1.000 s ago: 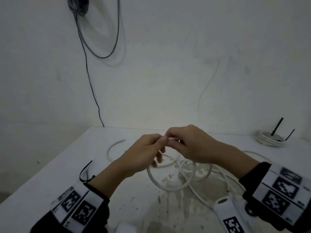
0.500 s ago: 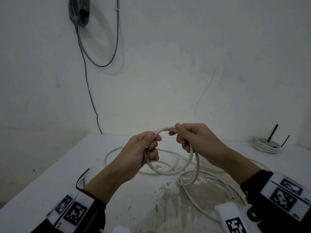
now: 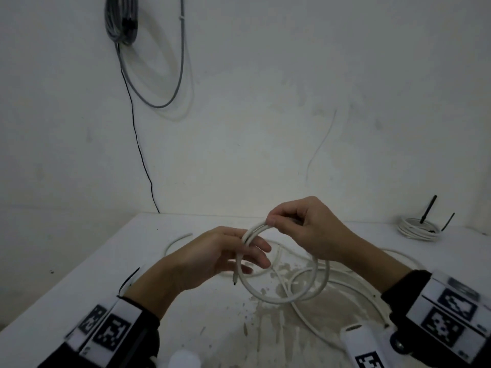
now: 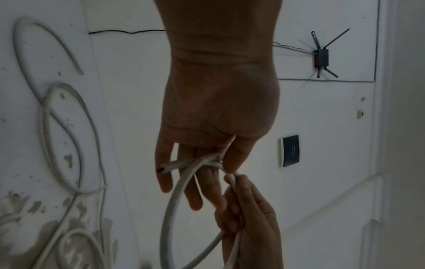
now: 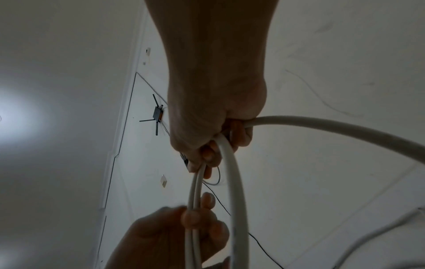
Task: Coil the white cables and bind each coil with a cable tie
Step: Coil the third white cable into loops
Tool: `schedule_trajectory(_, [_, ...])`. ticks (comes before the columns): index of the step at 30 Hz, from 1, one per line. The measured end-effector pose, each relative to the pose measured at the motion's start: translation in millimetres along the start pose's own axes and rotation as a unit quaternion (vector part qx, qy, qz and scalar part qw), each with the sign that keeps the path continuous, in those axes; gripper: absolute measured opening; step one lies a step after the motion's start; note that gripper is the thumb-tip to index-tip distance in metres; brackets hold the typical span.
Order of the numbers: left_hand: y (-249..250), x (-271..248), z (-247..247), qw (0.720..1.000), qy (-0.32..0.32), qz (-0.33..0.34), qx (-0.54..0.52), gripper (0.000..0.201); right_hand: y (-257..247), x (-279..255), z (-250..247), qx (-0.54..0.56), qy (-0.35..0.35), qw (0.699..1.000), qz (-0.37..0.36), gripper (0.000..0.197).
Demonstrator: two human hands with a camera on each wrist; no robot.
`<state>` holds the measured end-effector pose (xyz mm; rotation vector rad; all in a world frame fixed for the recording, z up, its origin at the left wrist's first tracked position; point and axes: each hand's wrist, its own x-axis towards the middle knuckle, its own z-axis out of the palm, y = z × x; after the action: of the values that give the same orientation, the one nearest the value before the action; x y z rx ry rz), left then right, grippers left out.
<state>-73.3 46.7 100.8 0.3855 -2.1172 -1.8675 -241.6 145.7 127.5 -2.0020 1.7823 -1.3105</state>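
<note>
I am partway through winding the first turns of the white cable [image 3: 279, 296], held up above the table [image 3: 79, 274]; my left hand [image 3: 212, 256] has the starting end trapped between thumb and forefinger where the turns cross, the other fingers [image 4: 195, 193] spread loosely behind the loop, and the cut tip [image 3: 234, 282] pokes down below that hand; my right hand [image 3: 305, 229] pinches the top of the loop between thumb and curled fingers, just right of the left hand; the rest of the cable lies slack on the table beneath and to the right of the loop; I judge the next move is to draw another length up from that slack and lay it beside the held turns without letting them spring apart; a finished coil [image 3: 417, 229] with black ties sits well right of the loop near the table's far edge, and a black cable tie [image 3: 130, 280] lies left of the loop by my left wrist; there is bare table left of the loop, and the table's left edge is well away from it.
</note>
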Motion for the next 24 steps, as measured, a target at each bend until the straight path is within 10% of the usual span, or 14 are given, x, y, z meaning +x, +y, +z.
schedule_trajectory(6, [5.4, 8.4, 10.6, 0.962, 0.021, -0.031, -0.271, 0.035, 0.5, 6.3, 1.5, 0.049, 0.010, 0.999, -0.007, 0.017])
schedule_trajectory(13, [9.6, 13.1, -21.4, 0.883, -0.014, 0.116, -0.455, 0.023, 13.3, 3.0, -10.0, 0.167, -0.020, 0.977, 0.132, 0.048])
schedule_trajectory(19, [15.4, 0.5, -62.9, 0.825, 0.020, 0.213, -0.523, 0.013, 43.4, -20.5, -5.8, 0.145, -0.079, 0.966, 0.200, 0.022])
schedule_trajectory(24, [31.1, -1.8, -56.1, 0.816, 0.151, 0.271, -0.487, 0.011, 53.8, -25.2, 18.4, 0.003, 0.012, 0.998, 0.061, 0.016])
